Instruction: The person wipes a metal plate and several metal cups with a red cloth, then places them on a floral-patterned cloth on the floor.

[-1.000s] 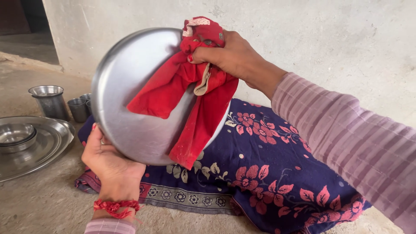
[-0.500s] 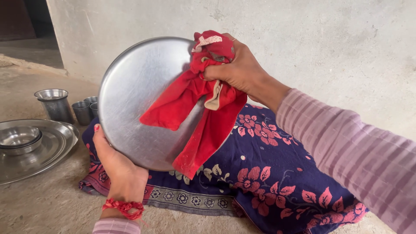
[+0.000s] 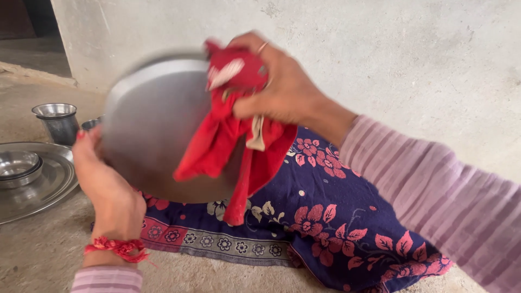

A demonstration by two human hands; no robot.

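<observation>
My left hand grips the lower left rim of a round steel plate, held up on edge and blurred by motion. A red thread band circles that wrist. My right hand is closed on a bunched red cloth and presses it against the plate's upper right part. The cloth's loose ends hang down over the plate's face and below its rim.
A dark blue floral cloth lies on the concrete floor beneath the plate. At the left are a large steel tray holding a small steel bowl, and steel cups behind it. A plastered wall rises behind.
The plate has shifted left and turned in my left hand. My right hand with the red cloth has moved left across the plate's top, opening its grip wider.
</observation>
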